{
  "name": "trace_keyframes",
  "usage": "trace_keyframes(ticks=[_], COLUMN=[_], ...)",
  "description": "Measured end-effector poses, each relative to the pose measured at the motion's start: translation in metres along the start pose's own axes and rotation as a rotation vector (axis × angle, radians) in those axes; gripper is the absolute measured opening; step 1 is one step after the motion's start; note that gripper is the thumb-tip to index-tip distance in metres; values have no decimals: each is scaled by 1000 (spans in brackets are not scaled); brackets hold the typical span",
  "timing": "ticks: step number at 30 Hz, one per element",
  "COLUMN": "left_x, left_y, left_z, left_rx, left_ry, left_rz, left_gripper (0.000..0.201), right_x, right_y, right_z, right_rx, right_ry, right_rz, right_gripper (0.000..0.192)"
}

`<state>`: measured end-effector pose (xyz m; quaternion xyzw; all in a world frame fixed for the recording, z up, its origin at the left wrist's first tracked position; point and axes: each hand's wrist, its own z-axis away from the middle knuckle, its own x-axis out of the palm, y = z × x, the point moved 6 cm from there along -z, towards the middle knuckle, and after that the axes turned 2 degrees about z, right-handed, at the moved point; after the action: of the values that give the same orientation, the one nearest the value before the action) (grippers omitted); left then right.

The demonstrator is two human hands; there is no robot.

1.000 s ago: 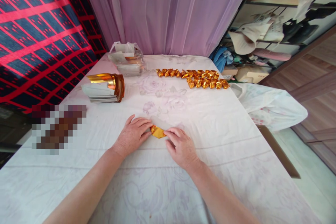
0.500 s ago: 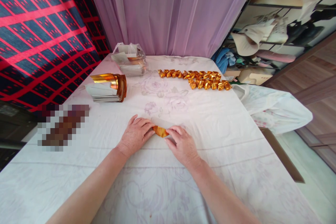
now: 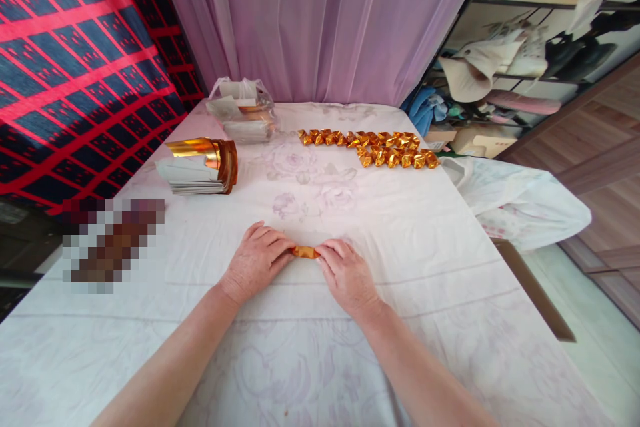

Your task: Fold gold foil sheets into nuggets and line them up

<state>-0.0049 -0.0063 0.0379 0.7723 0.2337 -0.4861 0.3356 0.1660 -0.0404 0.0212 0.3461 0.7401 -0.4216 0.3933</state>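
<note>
— What does the head camera show close to the person?

— Both hands lie on the white cloth [image 3: 320,360] that covers the table. The left hand [image 3: 255,260] rests palm down, its fingers bent inward and pressing on the left end of a small folded gold paper [image 3: 305,252]. The right hand [image 3: 347,273] does the same on the right end, its fingers curled down onto the paper. Only a short gold strip shows between the two sets of fingertips; the rest is hidden under them.

— So where is the paper?

— Flat on the cloth, near the middle of the table and on the person's side of it, pinned between the two hands. Neither hand is lifted; both are half closed on it.

— And farther off?

— To the left, well apart from the hands, sits a stack of gold sheets [image 3: 200,167], its top sheet curling up. Behind it, near the far edge, is a clear plastic bag [image 3: 243,110] with more sheets inside. To the right of that bag, rows of folded gold pieces [image 3: 373,147] lie close together on the cloth.

— Anything beyond the table?

— A lilac curtain [image 3: 320,20] hangs behind it, a red and dark checked fabric [image 3: 75,60] fills the left side, and a white bag [image 3: 520,203] lies off the table's right edge. A blurred patch covers something at the left.
</note>
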Motion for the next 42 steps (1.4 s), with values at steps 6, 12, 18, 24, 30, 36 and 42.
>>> trace_keyframes(ticks=[6,12,18,24,30,36,42], left_x=[0,-1,0,-2,-2,-1,0], left_y=[3,5,4,4,5,6,12], left_z=[-1,-1,-2,-1,2,0,-2], left_rx=[-1,-30,-36,-141,-201,-229,-266], left_ry=[-22,-43,-55,-50,-36,0,7], left_rz=[31,102,129,109,60,-8,-104], left_gripper=[20,21,22,20,22,31,30], right_x=[-1,-5,-6,-6,-7,-4,-3], right_y=[0,1,2,8,6,7,8], right_z=[0,1,-2,-3,-4,-6,-8], right_rx=[10,31,53,136,130,183,260], right_ry=[-28,-11,-14,24,31,16,0], right_rz=[-8,-16,-35,-88,-53,-30,-36], right_gripper=[26,24,23,17,21,19,10])
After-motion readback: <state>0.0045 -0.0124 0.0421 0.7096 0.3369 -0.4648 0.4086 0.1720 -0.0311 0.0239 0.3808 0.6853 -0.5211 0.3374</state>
